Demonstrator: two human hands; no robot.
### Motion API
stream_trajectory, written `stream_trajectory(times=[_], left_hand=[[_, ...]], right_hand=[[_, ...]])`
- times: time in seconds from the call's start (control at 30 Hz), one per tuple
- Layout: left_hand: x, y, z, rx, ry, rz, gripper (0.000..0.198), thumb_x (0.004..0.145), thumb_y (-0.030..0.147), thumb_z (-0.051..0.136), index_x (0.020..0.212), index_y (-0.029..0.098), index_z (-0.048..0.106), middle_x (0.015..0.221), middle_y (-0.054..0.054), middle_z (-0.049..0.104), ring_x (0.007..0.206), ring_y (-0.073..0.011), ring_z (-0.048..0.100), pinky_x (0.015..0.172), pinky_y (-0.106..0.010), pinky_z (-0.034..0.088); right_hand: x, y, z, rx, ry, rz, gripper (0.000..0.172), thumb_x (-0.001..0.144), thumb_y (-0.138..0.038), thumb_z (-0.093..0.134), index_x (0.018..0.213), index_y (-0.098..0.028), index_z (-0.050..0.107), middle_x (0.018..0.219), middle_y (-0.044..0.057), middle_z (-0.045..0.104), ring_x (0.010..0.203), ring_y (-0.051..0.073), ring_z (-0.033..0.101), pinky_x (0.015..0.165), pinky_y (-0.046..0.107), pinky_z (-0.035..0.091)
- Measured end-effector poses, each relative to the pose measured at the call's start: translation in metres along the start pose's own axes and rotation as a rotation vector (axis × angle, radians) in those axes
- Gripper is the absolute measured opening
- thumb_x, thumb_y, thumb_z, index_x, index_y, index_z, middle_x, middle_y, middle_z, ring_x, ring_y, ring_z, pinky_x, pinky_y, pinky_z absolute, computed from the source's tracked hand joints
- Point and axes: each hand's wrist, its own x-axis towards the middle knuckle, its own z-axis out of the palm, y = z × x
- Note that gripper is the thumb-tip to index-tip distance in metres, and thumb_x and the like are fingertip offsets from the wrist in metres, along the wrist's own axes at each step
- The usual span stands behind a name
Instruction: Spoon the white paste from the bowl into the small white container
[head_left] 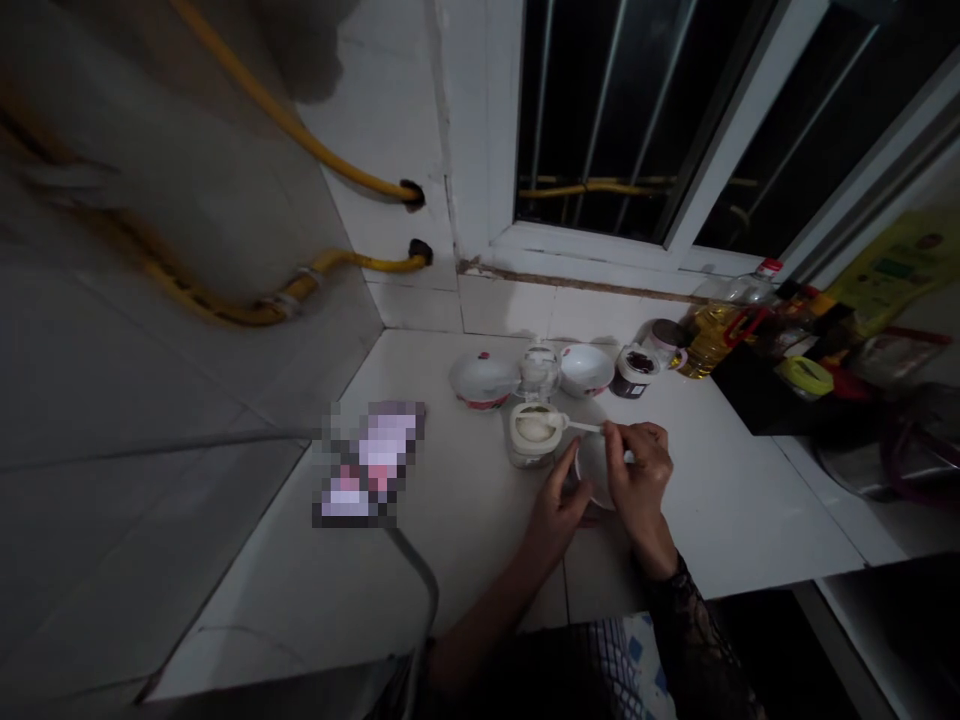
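A small white bowl (595,468) is held by my left hand (561,508), whose fingers wrap its left side. My right hand (640,468) is closed on the handle of a white spoon (577,424), above the bowl's right side. The spoon reaches left over an open square container (535,436) with pale contents, and its tip lies over the container's mouth. Behind the container stands a clear jar (539,371), with a white bowl (482,380) to its left and another white bowl (587,370) to its right.
A dark-filled jar (636,371) and a glass mug (667,345) stand near the wall. Oil bottles (709,335) and a black box (765,390) are at the right. A blurred-out phone-like object (375,460) lies left, with a grey cable (420,565) running to the front edge.
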Motion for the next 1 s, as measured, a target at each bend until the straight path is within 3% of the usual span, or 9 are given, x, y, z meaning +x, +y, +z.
stream_trajectory(times=[0.1, 0.2, 0.33, 0.5, 0.73, 0.8, 0.93, 1.0], left_hand=[[-0.001, 0.002, 0.000, -0.026, -0.008, 0.008, 0.075, 0.072, 0.038, 0.075, 0.142, 0.028, 0.048, 0.127, -0.007, 0.061, 0.073, -0.0133, 0.065, 0.054, -0.023, 0.060], [-0.001, 0.002, -0.001, -0.035, -0.002, 0.023, 0.075, 0.071, 0.040, 0.077, 0.140, 0.028, 0.051, 0.130, -0.006, 0.060, 0.075, -0.0125, 0.064, 0.058, -0.023, 0.061], [-0.001, -0.002, -0.002, -0.041, -0.013, 0.050, 0.074, 0.070, 0.043, 0.078, 0.138, 0.027, 0.053, 0.134, -0.006, 0.058, 0.074, -0.0109, 0.064, 0.061, -0.023, 0.061], [-0.001, -0.005, -0.001, -0.016, -0.043, 0.055, 0.073, 0.072, 0.044, 0.076, 0.139, 0.026, 0.052, 0.132, -0.005, 0.060, 0.071, -0.0102, 0.064, 0.065, -0.024, 0.061], [-0.001, -0.001, -0.003, -0.004, -0.070, 0.089, 0.075, 0.073, 0.049, 0.074, 0.141, 0.024, 0.050, 0.141, -0.009, 0.054, 0.088, -0.0205, 0.067, 0.068, -0.029, 0.061], [-0.001, -0.002, -0.004, -0.007, -0.092, 0.094, 0.077, 0.074, 0.050, 0.072, 0.142, 0.024, 0.048, 0.137, -0.009, 0.057, 0.087, -0.0205, 0.067, 0.069, -0.029, 0.061], [0.000, -0.006, -0.004, -0.001, -0.133, 0.089, 0.079, 0.077, 0.052, 0.070, 0.145, 0.023, 0.043, 0.135, -0.009, 0.059, 0.086, -0.0184, 0.067, 0.071, -0.027, 0.060], [0.000, -0.008, -0.005, -0.009, -0.143, 0.091, 0.080, 0.078, 0.053, 0.069, 0.146, 0.022, 0.042, 0.136, -0.010, 0.058, 0.086, -0.0187, 0.067, 0.072, -0.028, 0.060]], right_hand=[[-0.009, 0.015, -0.018, 0.089, 0.025, 0.275, 0.035, 0.093, -0.041, 0.054, 0.070, -0.019, 0.066, 0.065, 0.002, 0.065, 0.065, 0.016, 0.058, 0.063, 0.029, 0.043], [-0.021, 0.032, -0.041, 0.071, -0.015, 0.348, 0.036, 0.091, -0.045, 0.056, 0.070, -0.018, 0.067, 0.064, 0.002, 0.065, 0.063, 0.016, 0.057, 0.057, 0.027, 0.042], [-0.031, 0.048, -0.058, -0.100, -0.072, 0.060, 0.025, 0.093, -0.032, 0.057, 0.075, -0.018, 0.068, 0.064, 0.002, 0.067, 0.060, 0.015, 0.057, 0.069, 0.032, 0.045], [-0.025, 0.045, -0.046, -0.272, -0.124, -0.219, 0.019, 0.095, -0.020, 0.054, 0.081, -0.017, 0.066, 0.065, 0.000, 0.068, 0.057, 0.012, 0.057, 0.079, 0.034, 0.042], [-0.021, 0.034, -0.054, -0.115, -0.317, -0.346, 0.017, 0.096, -0.020, 0.053, 0.085, -0.017, 0.066, 0.069, 0.001, 0.068, 0.061, 0.012, 0.058, 0.079, 0.032, 0.043], [-0.021, 0.035, -0.058, -0.121, -0.284, -0.339, 0.014, 0.094, -0.018, 0.055, 0.086, -0.016, 0.065, 0.070, 0.001, 0.068, 0.062, 0.012, 0.058, 0.080, 0.032, 0.043], [-0.023, 0.033, -0.054, -0.180, -0.098, -0.331, 0.009, 0.092, -0.015, 0.059, 0.086, -0.016, 0.065, 0.071, 0.002, 0.070, 0.061, 0.012, 0.058, 0.081, 0.033, 0.043], [-0.023, 0.029, -0.053, -0.161, -0.114, -0.351, 0.011, 0.093, -0.016, 0.057, 0.086, -0.017, 0.065, 0.070, 0.000, 0.070, 0.060, 0.011, 0.058, 0.083, 0.033, 0.042]])
